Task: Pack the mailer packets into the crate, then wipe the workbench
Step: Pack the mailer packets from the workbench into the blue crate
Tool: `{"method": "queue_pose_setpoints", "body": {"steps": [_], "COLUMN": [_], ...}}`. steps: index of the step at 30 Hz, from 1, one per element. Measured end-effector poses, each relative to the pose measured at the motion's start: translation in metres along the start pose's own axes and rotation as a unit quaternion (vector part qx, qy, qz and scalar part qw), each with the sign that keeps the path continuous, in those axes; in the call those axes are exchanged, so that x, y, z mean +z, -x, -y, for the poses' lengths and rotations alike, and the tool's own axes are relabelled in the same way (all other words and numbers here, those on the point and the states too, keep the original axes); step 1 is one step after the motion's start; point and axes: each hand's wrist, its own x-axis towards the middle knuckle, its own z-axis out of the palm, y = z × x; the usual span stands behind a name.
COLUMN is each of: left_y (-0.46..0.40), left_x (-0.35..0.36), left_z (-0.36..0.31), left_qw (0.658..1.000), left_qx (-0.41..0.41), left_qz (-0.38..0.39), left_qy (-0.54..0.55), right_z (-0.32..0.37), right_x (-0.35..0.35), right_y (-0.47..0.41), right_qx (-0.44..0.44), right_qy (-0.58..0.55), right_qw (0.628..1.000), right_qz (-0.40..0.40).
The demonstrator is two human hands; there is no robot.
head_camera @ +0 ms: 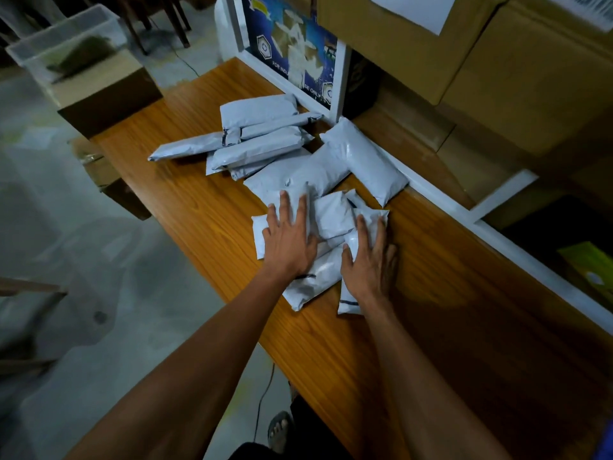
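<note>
Here the left hand (pixel 289 240) and right hand (pixel 369 260) lie flat with fingers spread on the near heap of grey plastic mailer packets (pixel 326 224), gripping nothing. Every packet is on the brown wooden workbench (pixel 199 207), more stacked at its far end; the clear plastic crate (pixel 66 44) sits far left, so packing has barely begun and wiping remains. A blue poster (pixel 292 51) reads partly "FOR INDU… SE ONLY".

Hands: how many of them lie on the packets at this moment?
2. The left hand lies flat on the near packets; the right hand lies flat on a packet beside it. More packets lie farther along the workbench.
</note>
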Motion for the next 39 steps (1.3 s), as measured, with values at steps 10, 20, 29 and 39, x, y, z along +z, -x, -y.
{"method": "queue_pose_setpoints", "body": {"steps": [10,20,29,39], "left_y": [0.131,0.256,0.329,0.394], "left_x": [0.022,0.040,0.016,0.049], "left_z": [-0.027,-0.118,-0.279,-0.471], "left_qw": [0.997,0.978,0.946,0.912], "left_qx": [0.061,0.196,0.323,0.409], "left_qz": [0.004,0.023,-0.005,0.016], "left_qy": [-0.055,-0.060,0.022,0.031], "right_z": [-0.055,-0.132,-0.220,-0.389], "right_x": [-0.036,-0.139,-0.274,-0.365], "right_y": [0.111,0.234,0.297,0.338], "right_qx": [0.039,0.081,0.156,0.277], "right_qy": [0.037,0.064,0.048,0.003], "right_qw": [0.998,0.993,0.976,0.948], "right_qz": [0.036,-0.048,-0.146,-0.156]}}
